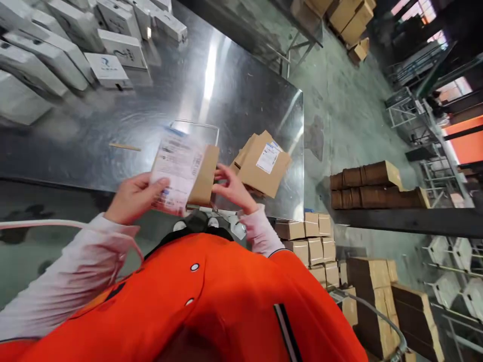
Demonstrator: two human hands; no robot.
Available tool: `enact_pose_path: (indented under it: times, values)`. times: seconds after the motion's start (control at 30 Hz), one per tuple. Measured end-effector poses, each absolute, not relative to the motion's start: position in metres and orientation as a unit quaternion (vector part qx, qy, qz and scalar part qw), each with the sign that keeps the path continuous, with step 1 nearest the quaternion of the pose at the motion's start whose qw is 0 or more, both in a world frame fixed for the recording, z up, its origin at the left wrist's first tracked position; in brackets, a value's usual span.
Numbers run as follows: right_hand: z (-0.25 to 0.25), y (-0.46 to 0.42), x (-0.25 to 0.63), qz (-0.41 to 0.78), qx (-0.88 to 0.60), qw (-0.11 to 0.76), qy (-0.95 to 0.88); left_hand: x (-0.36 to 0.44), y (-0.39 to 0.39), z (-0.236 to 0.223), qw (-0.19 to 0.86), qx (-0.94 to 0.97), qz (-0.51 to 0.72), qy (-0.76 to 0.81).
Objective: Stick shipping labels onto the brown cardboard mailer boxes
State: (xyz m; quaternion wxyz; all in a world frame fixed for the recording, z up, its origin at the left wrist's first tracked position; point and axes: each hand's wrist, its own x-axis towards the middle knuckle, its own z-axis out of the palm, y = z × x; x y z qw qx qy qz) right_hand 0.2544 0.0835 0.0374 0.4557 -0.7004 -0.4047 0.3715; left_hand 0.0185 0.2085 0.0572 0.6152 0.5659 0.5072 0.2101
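My left hand is closed on a printed white sheet in a clear sleeve, thumb on top. Against the sheet's right side sits a small brown cardboard box. My right hand pinches that box at its right edge, fingers curled. Both hands are above the near edge of a shiny metal table. Just right of my right hand lies a stack of flat brown cardboard boxes with a white label on top.
White boxes in rows fill the table's far left. A thin wooden stick lies on the metal. Right of the table, stacked brown cartons and folded cardboard stand on the floor, with metal racks beyond.
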Motion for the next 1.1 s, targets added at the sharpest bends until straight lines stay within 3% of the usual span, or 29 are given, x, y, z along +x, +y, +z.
enact_pose_path:
  times: [0.1,0.2,0.5,0.63,0.77,0.9,1.1]
  values:
    - [0.013,0.095,0.168,0.443,-0.620,0.515,-0.393,0.019,0.201,0.060,0.659,0.571,0.174,0.459]
    - [0.012,0.095,0.141,0.458,-0.637,0.478,-0.396,0.014,0.202,0.059,0.669,0.533,0.223,0.467]
    - [0.046,0.126,0.193,0.347,-0.693,0.409,-0.481,0.018,0.191,0.034,0.629,0.506,0.242,0.538]
    - [0.040,0.156,0.211,0.279,-0.744,0.364,-0.486,0.025,0.188,0.013,0.724,0.439,0.173,0.503]
    - [0.028,0.212,0.251,0.215,-0.824,0.265,-0.452,0.021,0.180,-0.010,0.803,0.388,0.104,0.440]
    - [0.011,0.250,0.275,0.202,-0.860,0.196,-0.426,0.017,0.177,-0.025,0.816,0.373,0.109,0.428]
    - [-0.006,0.255,0.274,0.165,-0.876,0.162,-0.423,0.005,0.168,-0.039,0.793,0.383,0.073,0.468]
